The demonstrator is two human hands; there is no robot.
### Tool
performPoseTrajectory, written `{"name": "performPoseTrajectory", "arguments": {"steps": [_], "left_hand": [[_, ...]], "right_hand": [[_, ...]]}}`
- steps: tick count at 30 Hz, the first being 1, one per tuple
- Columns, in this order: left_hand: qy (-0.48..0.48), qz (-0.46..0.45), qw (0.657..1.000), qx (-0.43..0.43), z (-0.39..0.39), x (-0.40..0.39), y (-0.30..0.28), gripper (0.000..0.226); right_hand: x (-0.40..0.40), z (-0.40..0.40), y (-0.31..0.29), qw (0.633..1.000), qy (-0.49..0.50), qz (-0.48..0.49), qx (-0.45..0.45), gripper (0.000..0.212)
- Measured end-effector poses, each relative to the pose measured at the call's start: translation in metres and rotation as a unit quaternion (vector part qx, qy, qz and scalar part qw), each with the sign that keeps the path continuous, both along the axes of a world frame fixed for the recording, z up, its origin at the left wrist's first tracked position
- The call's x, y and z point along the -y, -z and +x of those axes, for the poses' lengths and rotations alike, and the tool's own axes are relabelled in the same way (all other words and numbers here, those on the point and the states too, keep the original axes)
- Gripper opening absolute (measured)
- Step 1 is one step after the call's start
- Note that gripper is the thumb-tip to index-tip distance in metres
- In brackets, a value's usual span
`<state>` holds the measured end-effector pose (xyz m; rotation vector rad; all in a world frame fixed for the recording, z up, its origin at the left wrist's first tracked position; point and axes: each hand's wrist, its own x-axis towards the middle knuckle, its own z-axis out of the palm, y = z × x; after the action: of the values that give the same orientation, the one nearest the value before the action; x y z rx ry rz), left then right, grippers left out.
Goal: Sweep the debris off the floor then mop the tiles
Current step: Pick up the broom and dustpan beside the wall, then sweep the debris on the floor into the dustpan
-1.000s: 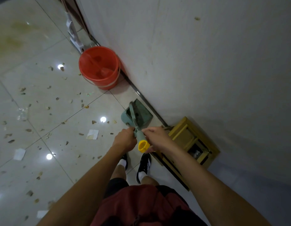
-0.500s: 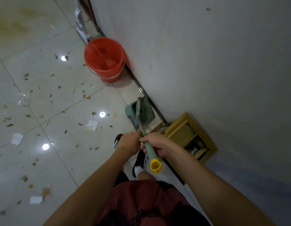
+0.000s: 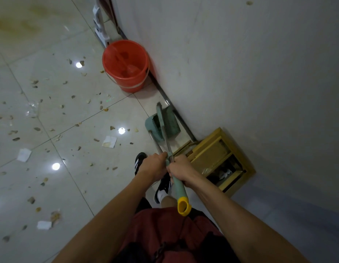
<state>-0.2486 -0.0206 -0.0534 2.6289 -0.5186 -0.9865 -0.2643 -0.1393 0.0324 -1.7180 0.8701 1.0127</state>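
Note:
A green dustpan [image 3: 169,123] with a comb edge stands on the tiles against the wall. A green broom handle [image 3: 179,186] with a yellow end cap [image 3: 183,205] runs from the pan toward my body. My right hand [image 3: 182,172] is shut on this green handle. My left hand [image 3: 153,166] is shut on a thin metal dustpan pole [image 3: 155,142] right beside it. The two hands touch. Leaf bits and paper scraps, the debris [image 3: 108,142], lie scattered over the glossy tiles to the left.
A red bucket [image 3: 125,65] stands by the wall beyond the dustpan. A white mop head [image 3: 100,29] leans behind it. A yellow wooden box [image 3: 218,158] sits against the wall at my right. My black shoes [image 3: 164,184] are under my hands.
Both hands have drawn the handles back toward my body, so the yellow end cap now sits lower and nearer. The two poles have spread slightly apart at the dustpan.

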Motion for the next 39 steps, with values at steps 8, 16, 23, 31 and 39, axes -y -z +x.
{"name": "performPoseTrajectory", "arguments": {"steps": [8, 16, 23, 31, 39], "left_hand": [[-0.028, 0.008, 0.998, 0.048, 0.014, -0.004, -0.016, 0.046], [-0.135, 0.047, 0.986, 0.081, 0.048, -0.069, -0.047, 0.041], [-0.246, 0.061, 0.964, 0.074, 0.023, -0.098, -0.054, 0.032], [-0.317, 0.065, 0.945, 0.047, -0.016, -0.129, -0.061, 0.034], [-0.376, 0.068, 0.923, 0.036, -0.04, -0.17, -0.064, 0.027]], "right_hand": [[0.007, 0.02, -0.019, 0.98, -0.172, -0.073, 0.07, 0.009], [0.045, 0.039, -0.013, 0.942, -0.276, -0.145, 0.123, 0.031], [0.054, 0.047, 0.002, 0.943, -0.268, -0.143, 0.133, 0.035], [0.017, 0.051, 0.028, 0.964, -0.214, -0.085, 0.134, 0.03], [-0.02, 0.045, 0.05, 0.992, -0.116, -0.041, 0.036, 0.045]]}}
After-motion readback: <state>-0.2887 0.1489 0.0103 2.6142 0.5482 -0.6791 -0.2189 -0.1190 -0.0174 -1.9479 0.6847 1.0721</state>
